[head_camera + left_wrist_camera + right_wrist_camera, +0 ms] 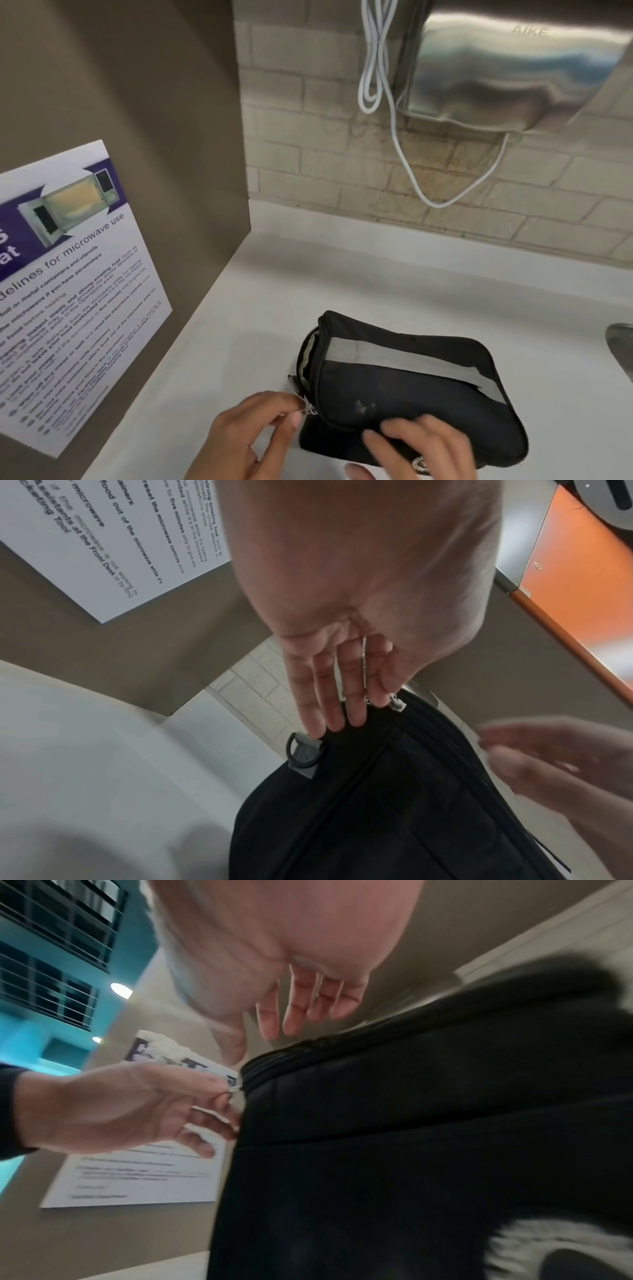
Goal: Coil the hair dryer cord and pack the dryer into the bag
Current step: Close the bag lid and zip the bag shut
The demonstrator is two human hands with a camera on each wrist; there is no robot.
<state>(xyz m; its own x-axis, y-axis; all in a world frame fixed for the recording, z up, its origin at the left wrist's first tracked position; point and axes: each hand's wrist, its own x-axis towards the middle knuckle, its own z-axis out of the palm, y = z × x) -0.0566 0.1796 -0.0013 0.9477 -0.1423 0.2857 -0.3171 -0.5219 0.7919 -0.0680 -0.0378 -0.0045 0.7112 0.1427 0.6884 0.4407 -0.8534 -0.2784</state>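
Note:
A black zip bag point(411, 383) with a grey strap lies on the white counter point(257, 291); its left end gapes a little. The hair dryer and its cord are not visible. My left hand point(298, 409) pinches the small metal zipper pull point(310, 410) at the bag's near left corner; the left wrist view shows the left hand point(373, 707) at the zipper pull point(397, 705). My right hand point(411, 442) lies blurred over the bag's near side with fingers spread. In the right wrist view the right hand point(301, 1015) has straight fingers just above the bag point(411, 1123).
A steel wall hand dryer point(513, 68) hangs above the counter, with a white cable point(376, 85) looping down the tiled wall. A brown side panel carrying a microwave poster point(68, 291) stands close on the left. A metal object point(620, 346) shows at the right edge.

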